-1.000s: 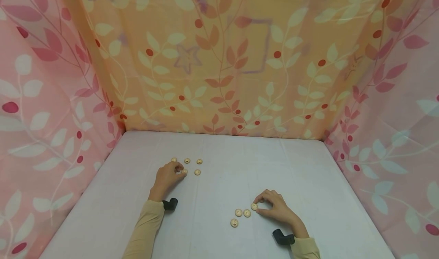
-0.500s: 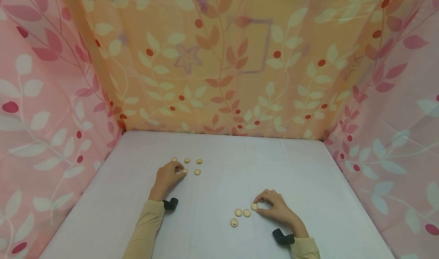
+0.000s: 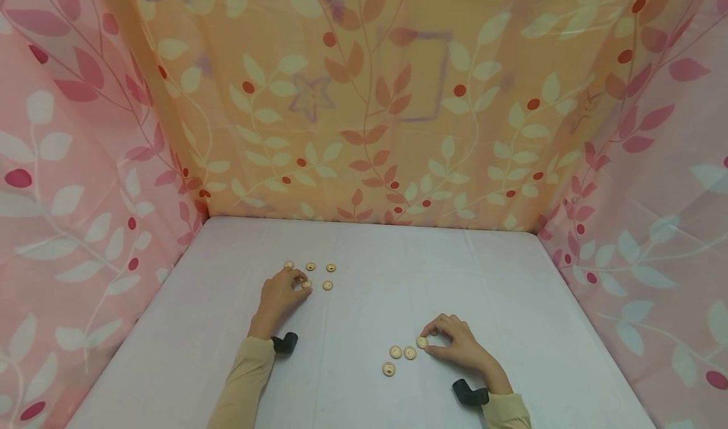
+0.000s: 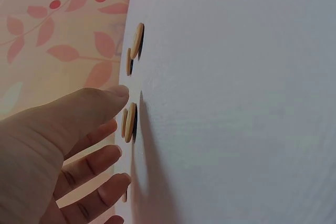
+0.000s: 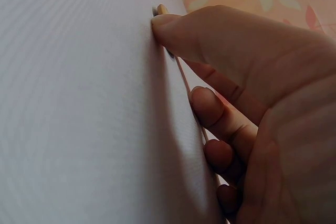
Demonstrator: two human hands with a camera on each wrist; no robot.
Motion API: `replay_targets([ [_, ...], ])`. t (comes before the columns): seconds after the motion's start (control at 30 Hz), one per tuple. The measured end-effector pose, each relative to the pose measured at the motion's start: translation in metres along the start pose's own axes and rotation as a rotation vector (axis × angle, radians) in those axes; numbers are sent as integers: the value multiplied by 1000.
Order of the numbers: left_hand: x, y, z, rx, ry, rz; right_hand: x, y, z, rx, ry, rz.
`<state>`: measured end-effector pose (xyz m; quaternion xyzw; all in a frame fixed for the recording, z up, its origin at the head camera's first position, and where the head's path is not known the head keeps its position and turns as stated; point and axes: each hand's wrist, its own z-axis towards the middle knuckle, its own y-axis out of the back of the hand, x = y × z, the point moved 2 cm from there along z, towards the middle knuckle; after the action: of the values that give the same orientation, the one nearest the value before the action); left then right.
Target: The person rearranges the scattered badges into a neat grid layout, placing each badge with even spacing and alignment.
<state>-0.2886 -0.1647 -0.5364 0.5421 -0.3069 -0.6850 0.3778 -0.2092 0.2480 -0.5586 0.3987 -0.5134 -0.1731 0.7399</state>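
Observation:
Near the back left, my left hand [image 3: 281,293] reaches over a round beige button [image 3: 307,284]. In the left wrist view its thumb [image 4: 118,94] lies a little apart from the rim of that button [image 4: 130,123], the other fingers loosely bent. Another button [image 3: 289,265] sits by the knuckles, with more buttons [image 3: 328,285] to the right. At front right, my right hand [image 3: 457,342] pinches a button [image 3: 421,342] between thumb and index finger. A further button [image 3: 435,332] peeks out behind those fingers, mostly hidden. Two buttons [image 3: 410,353] lie just left of the right hand.
A lone button [image 3: 388,369] lies nearer the front edge. Two more buttons [image 3: 331,268] are in the back row at left. Black wrist devices [image 3: 470,393] stick out from both wrists. Patterned cloth [image 3: 370,100] stands around the white table [image 3: 364,239] at the back and sides.
My left hand and forearm have shifted very slightly to the right. The right hand and the buttons look the same as before.

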Motion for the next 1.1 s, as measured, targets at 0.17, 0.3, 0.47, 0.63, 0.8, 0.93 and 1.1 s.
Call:
replay_targets([
  [0.17, -4, -3, -3, -31, -33, 6, 0, 1, 0, -4, 19, 4],
  [0.3, -8, -6, -6, -25, -43, -12, -1, 1, 0, -4, 29, 7],
  [0.47, -13, -11, -9, -19, -76, -14, -2, 0, 0, -6, 32, 5],
  [0.63, -22, -16, -11, -10, -123, -3, -3, -1, 0, -9, 37, 4],
  [0.8, -33, -19, -14, 6, -161, -17, -3, -1, 0, -6, 44, 14],
  [0.93, -41, -23, -16, 18, -197, -32, -4, -1, 0, -2, 38, 16],
  [1.1, -51, -27, -20, 26, -252, -56, -5, -1, 0, -2, 25, 11],
])
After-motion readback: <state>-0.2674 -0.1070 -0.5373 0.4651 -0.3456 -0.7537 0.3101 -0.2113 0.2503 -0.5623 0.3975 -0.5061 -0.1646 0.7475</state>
